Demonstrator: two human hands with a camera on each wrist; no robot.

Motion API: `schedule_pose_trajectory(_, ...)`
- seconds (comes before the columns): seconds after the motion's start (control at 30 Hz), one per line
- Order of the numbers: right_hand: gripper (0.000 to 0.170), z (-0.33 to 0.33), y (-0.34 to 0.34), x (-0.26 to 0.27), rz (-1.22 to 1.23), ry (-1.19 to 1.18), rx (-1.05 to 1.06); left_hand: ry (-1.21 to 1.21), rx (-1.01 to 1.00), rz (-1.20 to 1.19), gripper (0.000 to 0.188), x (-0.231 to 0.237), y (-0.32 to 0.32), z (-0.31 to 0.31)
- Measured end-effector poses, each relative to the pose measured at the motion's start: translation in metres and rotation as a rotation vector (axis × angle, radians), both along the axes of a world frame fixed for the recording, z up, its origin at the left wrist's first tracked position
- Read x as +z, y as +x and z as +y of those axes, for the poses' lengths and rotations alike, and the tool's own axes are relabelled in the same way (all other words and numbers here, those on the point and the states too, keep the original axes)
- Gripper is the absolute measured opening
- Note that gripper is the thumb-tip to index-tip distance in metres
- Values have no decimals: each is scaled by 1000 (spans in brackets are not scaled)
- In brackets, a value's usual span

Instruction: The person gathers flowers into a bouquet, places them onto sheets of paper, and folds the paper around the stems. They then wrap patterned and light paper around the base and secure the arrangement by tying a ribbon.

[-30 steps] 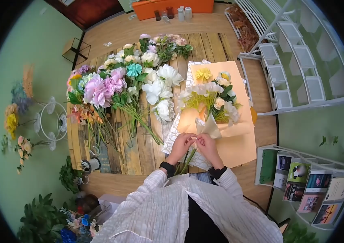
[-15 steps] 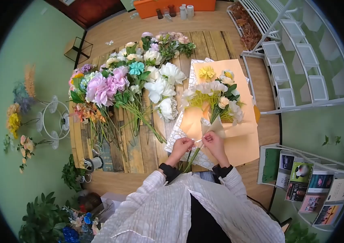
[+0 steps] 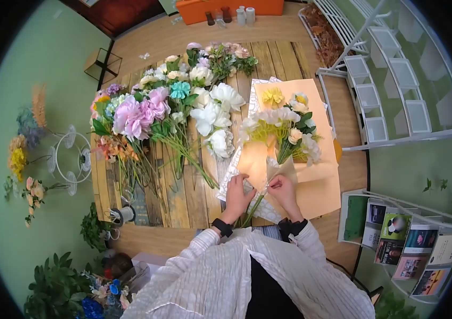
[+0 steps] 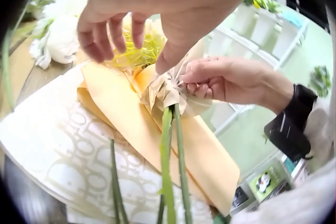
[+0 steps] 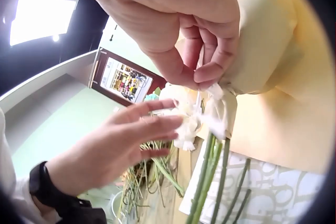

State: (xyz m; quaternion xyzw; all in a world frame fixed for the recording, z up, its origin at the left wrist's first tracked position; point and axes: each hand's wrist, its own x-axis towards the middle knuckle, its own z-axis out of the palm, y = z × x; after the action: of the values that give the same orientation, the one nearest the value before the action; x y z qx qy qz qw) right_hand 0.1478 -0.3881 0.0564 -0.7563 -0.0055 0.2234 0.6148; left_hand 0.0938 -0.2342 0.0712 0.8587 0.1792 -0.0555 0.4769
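Observation:
A small bouquet with white and peach flowers [image 3: 295, 135] lies on peach wrapping paper [image 3: 316, 196], its lower part wrapped in cream paper [image 5: 262, 45]. The paper is gathered into a pleated neck [image 4: 169, 90], with green stems [image 4: 181, 166] coming out below. At this neck my right hand [image 3: 283, 190] pinches a thin white tie [image 5: 199, 98] between thumb and fingertips. My left hand [image 3: 239, 194] is on the other side of the neck, fingers spread and loosely bent; its thumb tip overlaps the gathered paper in the left wrist view.
White patterned paper [image 4: 58, 155] lies under the peach sheets. Bunches of flowers [image 3: 141, 114] cover the table's left side, with white peonies [image 3: 218, 122] closest to the paper. A spool [image 3: 123, 214] stands at the front left corner. White racks [image 3: 396, 80] line the right wall.
The hands first worked close together at the neck, then drew apart with a white strand between them. Now the left hand has opened and its fingers reach farther forward; the right keeps its pinch.

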Motion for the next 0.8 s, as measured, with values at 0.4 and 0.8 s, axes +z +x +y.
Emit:
schedule_pose_trajectory(0.4, 15, 3, -12, 14, -831, -470, 34, 33, -342, -340, 15, 3, 22, -14)
schedule_pose_trajectory(0.8, 15, 2, -17, 0, -915, -615, -49, 34, -34, -187, 13, 14, 24, -24)
